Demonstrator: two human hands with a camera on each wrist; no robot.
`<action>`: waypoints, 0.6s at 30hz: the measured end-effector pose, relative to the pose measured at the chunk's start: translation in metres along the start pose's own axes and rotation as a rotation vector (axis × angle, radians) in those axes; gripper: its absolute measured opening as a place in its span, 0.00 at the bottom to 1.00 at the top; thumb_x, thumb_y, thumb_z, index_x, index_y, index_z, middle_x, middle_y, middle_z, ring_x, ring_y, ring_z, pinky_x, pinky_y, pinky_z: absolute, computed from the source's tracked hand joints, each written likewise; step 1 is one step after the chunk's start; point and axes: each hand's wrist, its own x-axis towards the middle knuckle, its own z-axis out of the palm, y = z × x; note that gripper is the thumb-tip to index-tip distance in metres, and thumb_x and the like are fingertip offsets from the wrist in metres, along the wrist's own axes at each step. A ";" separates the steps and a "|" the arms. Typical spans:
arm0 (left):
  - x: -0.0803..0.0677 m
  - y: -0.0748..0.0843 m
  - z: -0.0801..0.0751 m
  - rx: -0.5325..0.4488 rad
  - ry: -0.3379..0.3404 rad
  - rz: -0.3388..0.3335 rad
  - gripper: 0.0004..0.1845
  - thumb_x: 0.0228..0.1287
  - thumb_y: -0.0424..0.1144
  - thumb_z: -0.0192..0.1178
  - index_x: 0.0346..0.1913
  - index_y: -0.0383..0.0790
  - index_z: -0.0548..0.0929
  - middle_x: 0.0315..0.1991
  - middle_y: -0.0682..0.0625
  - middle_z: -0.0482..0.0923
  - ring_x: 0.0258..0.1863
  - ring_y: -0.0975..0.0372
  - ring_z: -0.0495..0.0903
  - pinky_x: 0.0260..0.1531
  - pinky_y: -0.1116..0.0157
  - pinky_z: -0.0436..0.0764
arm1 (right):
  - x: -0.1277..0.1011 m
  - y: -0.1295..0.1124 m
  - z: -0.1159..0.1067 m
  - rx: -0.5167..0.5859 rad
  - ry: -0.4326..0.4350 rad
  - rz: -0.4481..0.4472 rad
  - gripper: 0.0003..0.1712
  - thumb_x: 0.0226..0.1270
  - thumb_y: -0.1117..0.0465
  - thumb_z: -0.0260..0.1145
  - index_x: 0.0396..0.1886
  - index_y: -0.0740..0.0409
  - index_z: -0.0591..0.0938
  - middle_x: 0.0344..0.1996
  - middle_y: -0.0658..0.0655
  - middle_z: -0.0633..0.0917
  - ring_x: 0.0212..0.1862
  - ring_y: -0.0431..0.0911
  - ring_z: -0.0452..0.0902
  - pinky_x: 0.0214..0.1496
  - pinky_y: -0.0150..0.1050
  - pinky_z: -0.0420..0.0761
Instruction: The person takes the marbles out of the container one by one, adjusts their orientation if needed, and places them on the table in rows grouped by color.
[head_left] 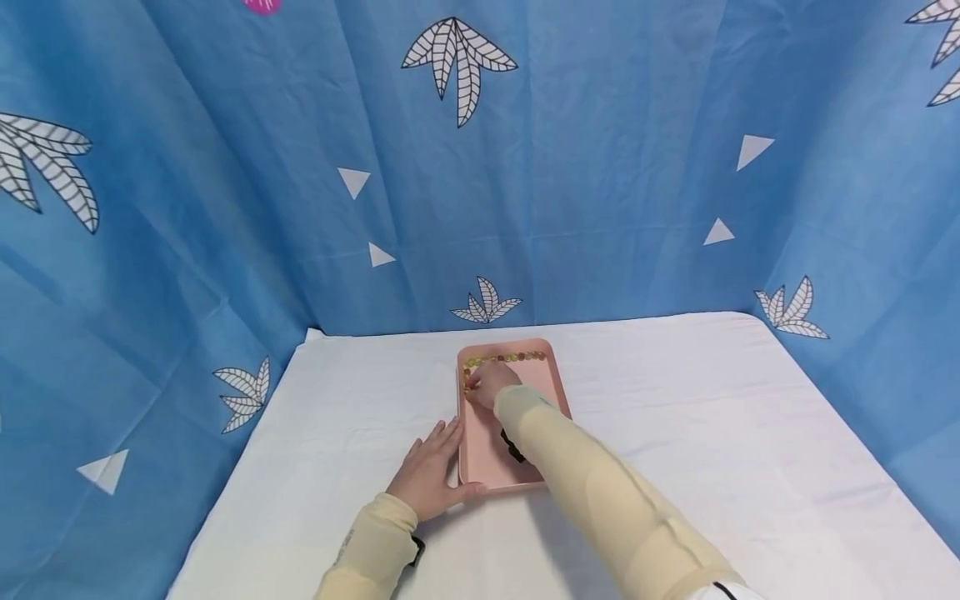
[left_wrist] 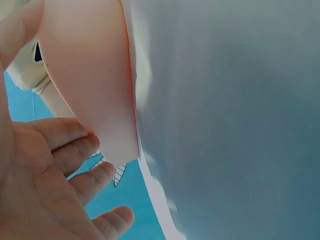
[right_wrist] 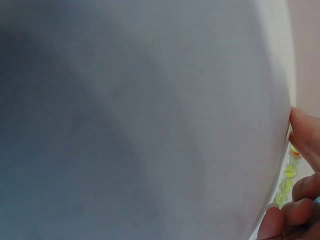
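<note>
A pink tray (head_left: 495,454) lies on the white cloth, with small glass marbles (head_left: 512,357) in a row along its far wall and down the far part of its left wall. My right hand (head_left: 495,382) reaches into the far left corner, fingers curled and fingertips pinching at a marble by the left wall. Yellow-streaked marbles (right_wrist: 290,171) show beside those fingers (right_wrist: 300,210) in the right wrist view. My left hand (head_left: 429,473) rests against the tray's near left corner, fingers extended along the outer side and thumb at the front rim.
White cloth (head_left: 750,450) covers the table on all sides of the tray. A blue curtain (head_left: 600,208) with leaf and triangle prints hangs behind it and at both sides. My right sleeve (head_left: 592,467) crosses over the tray's right part.
</note>
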 end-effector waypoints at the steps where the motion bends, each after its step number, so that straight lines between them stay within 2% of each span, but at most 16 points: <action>1: 0.000 0.000 0.000 -0.001 -0.003 -0.001 0.57 0.49 0.69 0.64 0.75 0.38 0.56 0.74 0.43 0.55 0.72 0.45 0.53 0.65 0.37 0.56 | 0.000 0.000 0.000 0.001 0.001 0.001 0.12 0.59 0.51 0.72 0.43 0.42 0.89 0.47 0.46 0.85 0.53 0.44 0.76 0.63 0.43 0.73; 11: -0.001 0.000 0.002 0.003 -0.017 -0.009 0.57 0.50 0.69 0.64 0.75 0.39 0.56 0.74 0.46 0.55 0.72 0.46 0.53 0.65 0.37 0.56 | -0.007 0.006 -0.009 0.011 0.020 -0.028 0.12 0.62 0.52 0.70 0.45 0.44 0.88 0.48 0.46 0.85 0.54 0.45 0.78 0.59 0.44 0.77; 16: -0.002 -0.001 0.001 0.014 -0.020 -0.019 0.57 0.49 0.70 0.63 0.74 0.37 0.57 0.74 0.45 0.54 0.73 0.46 0.52 0.65 0.37 0.55 | -0.013 0.010 -0.025 0.080 0.006 -0.061 0.13 0.64 0.55 0.69 0.48 0.46 0.87 0.53 0.48 0.83 0.56 0.46 0.76 0.58 0.44 0.78; 18: -0.002 0.000 0.000 0.014 -0.024 -0.027 0.57 0.49 0.70 0.63 0.74 0.37 0.58 0.74 0.46 0.54 0.73 0.47 0.51 0.66 0.37 0.54 | -0.015 0.011 -0.036 0.026 0.005 -0.089 0.14 0.66 0.53 0.67 0.50 0.43 0.86 0.55 0.47 0.81 0.52 0.42 0.79 0.57 0.46 0.77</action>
